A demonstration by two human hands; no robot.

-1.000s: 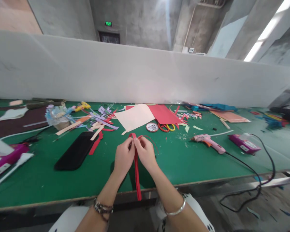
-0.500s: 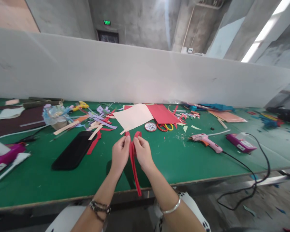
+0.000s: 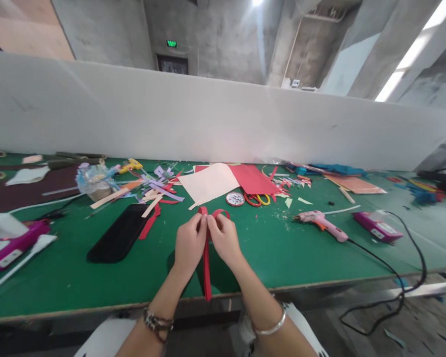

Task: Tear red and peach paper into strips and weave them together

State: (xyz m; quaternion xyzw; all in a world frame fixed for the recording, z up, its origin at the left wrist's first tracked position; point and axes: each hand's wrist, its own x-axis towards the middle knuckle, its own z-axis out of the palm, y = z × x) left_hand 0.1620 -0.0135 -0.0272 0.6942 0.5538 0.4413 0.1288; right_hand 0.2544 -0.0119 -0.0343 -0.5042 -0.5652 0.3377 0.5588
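My left hand (image 3: 191, 242) and my right hand (image 3: 224, 239) meet above the green table, thumbs side by side. Both are closed on a red strip (image 3: 207, 272) of what looks like paper or felt. Its upper part curves into two loops, one over each hand, and its tails hang down between my wrists toward the table edge. Fingertips hide the spot where the loops come together. Just beyond my hands lie a cream sheet (image 3: 210, 184) and a red sheet (image 3: 255, 179).
A black phone (image 3: 119, 233) lies to the left, near purple and red scraps (image 3: 163, 186). Scissors (image 3: 258, 199) and a round tin (image 3: 235, 199) sit beyond my hands. To the right are a pink glue gun (image 3: 321, 223), its cable and a purple box (image 3: 377, 226).
My hands have come closer together, bringing the two loops of the red strip inward until my thumbs nearly touch. The hanging tails have swung slightly left. The view has shifted a little.
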